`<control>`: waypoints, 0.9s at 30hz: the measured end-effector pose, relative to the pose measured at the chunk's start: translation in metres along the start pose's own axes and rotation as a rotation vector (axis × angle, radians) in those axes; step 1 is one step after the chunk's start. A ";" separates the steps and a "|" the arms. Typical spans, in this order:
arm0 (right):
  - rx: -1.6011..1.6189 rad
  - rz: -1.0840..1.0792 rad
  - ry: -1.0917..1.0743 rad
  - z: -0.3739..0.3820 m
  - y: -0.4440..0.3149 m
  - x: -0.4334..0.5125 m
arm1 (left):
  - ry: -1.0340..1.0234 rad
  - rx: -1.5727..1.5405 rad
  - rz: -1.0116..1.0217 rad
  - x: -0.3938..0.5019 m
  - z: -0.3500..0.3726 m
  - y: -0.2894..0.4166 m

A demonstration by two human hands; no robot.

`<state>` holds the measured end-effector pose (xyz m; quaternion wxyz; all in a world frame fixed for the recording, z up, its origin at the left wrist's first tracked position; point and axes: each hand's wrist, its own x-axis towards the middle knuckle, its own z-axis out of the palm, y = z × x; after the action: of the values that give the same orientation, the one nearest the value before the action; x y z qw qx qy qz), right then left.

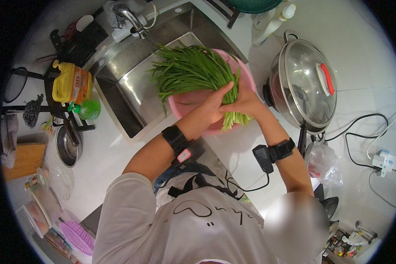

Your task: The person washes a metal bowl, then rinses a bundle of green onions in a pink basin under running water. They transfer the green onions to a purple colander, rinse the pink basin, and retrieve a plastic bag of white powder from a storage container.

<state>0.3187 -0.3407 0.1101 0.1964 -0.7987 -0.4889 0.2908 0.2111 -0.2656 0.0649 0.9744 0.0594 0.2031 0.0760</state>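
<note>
A thick bunch of garlic chives (191, 67) lies across a pink plastic basin (249, 74). Its green leaves fan out past the basin's left rim over the sink, and the pale cut ends (232, 119) point towards me. My left hand (214, 102) wraps the bunch near those ends from the left. From the other side, my right hand (246, 100) grips the same stems, its thumb close to my left hand. Most of the basin's inside is hidden under the leaves and hands.
Behind the basin is a stainless steel sink (132, 81) with a chrome faucet (132, 18). A lidded pan (293, 85) stands at the right, near cables and a plug adapter (384, 161). Left are a yellow jug (64, 82), a green soap bottle (89, 109) and a small pot (67, 148).
</note>
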 end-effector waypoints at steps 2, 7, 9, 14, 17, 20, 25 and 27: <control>0.006 0.027 -0.023 -0.013 0.001 -0.006 | 0.020 0.027 -0.010 0.001 0.009 -0.010; -0.047 0.172 -0.050 -0.019 0.008 -0.020 | 0.069 0.105 -0.080 0.009 0.010 -0.034; -0.126 0.209 -0.085 -0.013 0.010 -0.019 | 0.115 0.131 -0.202 0.013 0.000 -0.034; -0.359 0.393 -0.206 0.009 0.004 0.003 | 0.251 0.292 -0.197 0.023 -0.021 -0.030; -0.452 0.483 -0.217 0.015 -0.006 0.007 | 0.138 0.328 -0.212 0.026 -0.029 -0.029; -0.539 0.549 -0.241 0.020 -0.018 0.012 | 0.263 0.431 -0.203 0.029 -0.038 -0.031; -0.607 0.555 -0.322 0.027 -0.022 0.022 | 0.309 0.656 -0.276 0.021 -0.050 -0.019; -0.625 0.517 -0.363 0.028 -0.018 0.025 | 0.265 0.953 -0.333 0.007 -0.048 0.001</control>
<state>0.2973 -0.3094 0.0935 -0.2228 -0.8518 -0.3639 0.3039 0.1980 -0.2593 0.0191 0.8041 0.4532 0.3432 -0.1738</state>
